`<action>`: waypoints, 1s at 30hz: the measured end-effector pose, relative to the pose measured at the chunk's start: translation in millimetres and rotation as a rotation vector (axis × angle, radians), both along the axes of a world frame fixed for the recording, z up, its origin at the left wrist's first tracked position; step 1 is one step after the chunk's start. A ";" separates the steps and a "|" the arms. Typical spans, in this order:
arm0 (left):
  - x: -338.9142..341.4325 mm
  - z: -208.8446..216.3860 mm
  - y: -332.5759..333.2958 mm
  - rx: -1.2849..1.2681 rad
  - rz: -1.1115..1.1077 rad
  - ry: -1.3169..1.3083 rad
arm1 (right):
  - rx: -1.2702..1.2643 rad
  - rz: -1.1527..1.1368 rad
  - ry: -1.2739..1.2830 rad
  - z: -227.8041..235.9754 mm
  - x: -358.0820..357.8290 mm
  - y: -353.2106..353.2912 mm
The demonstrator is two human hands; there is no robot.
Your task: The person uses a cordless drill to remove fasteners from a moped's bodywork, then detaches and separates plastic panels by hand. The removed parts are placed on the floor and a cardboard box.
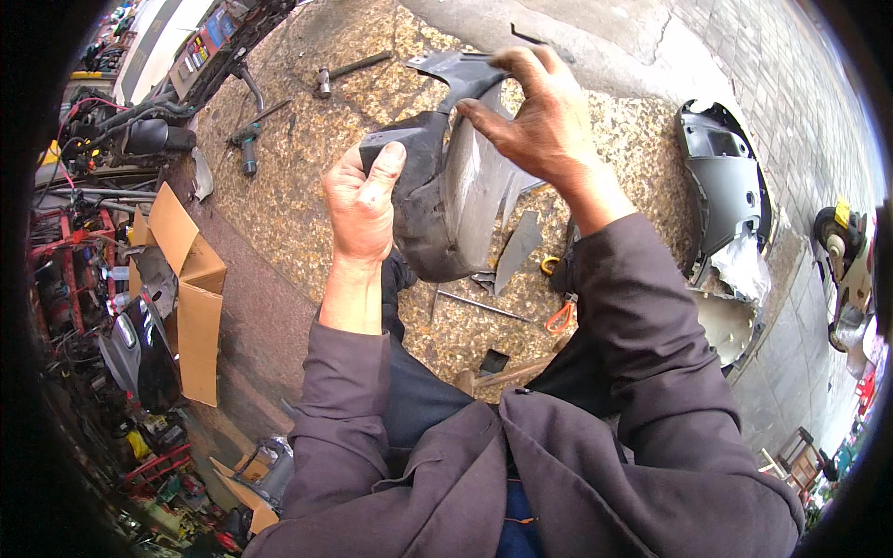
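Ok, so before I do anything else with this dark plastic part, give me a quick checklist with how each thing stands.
1. Left hand holding the dark plastic part: ok, thumb over its near edge.
2. Right hand firmly gripping the part's upper end: cannot tell; fingers and thumb are spread there.
3. Part's far side free of damage: cannot tell, it faces away.
4. Ground nearby free of loose things: not ok; a thin metal rod and a grey shard lie there.
5. Hammer out of both hands: ok, on the ground.
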State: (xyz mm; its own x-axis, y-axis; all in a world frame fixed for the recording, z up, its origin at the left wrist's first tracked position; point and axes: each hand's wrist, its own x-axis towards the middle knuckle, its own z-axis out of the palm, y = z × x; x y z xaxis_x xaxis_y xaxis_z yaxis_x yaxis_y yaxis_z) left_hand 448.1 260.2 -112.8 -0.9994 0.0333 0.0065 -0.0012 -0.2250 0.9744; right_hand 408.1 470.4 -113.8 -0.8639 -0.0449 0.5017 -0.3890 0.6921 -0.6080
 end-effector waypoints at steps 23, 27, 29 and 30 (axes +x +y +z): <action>4.5 -14.2 3.6 0.040 0.033 -0.099 | -0.028 0.300 -0.608 -32.8 -25.0 50.6; 3.9 -13.6 -0.1 0.093 -0.001 -0.082 | -0.034 0.324 -0.597 -34.7 -26.9 50.8; 3.9 -11.3 -2.0 0.106 -0.049 -0.092 | -0.056 0.337 -0.611 -35.4 -27.9 50.7; 3.6 -9.7 -3.3 0.114 -0.081 -0.104 | -0.060 0.341 -0.614 -35.9 -28.2 50.4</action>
